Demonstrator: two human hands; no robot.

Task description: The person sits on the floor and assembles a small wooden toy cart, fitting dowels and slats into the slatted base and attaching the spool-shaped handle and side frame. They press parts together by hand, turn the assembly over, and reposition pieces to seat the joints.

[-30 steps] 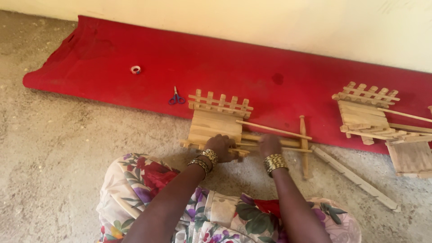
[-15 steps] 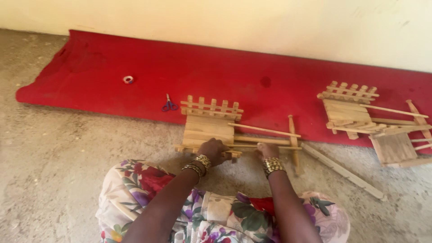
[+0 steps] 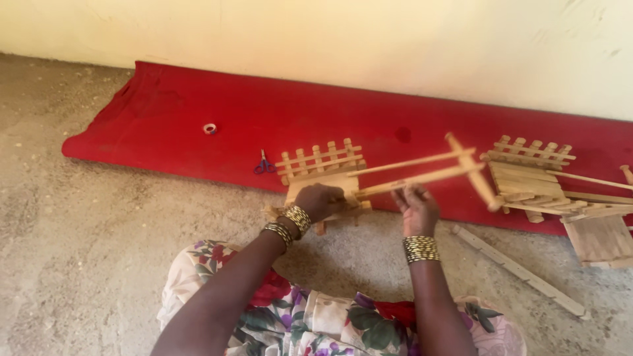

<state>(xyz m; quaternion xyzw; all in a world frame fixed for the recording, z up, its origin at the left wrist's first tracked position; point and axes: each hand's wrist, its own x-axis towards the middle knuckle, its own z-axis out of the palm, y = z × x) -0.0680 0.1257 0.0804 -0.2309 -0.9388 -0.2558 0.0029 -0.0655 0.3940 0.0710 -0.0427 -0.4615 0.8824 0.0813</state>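
Left hand [image 3: 321, 201] grips the cart [image 3: 323, 178] body at the mat [image 3: 165, 125] edge; right hand [image 3: 414, 206] holds its 2 shafts [image 3: 422, 170] raised—mid-assembly, I judge. Next calls for steady support—shafts look fragile.

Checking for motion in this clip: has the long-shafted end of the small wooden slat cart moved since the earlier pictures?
Yes. The wooden slat cart has its shafts tipped up off the red mat, held by the left hand and right hand; earlier they lay flat.

Wooden cart [image 3: 330, 178] lifted off the floor, shafts [image 3: 422, 170] raised, tilted rightward
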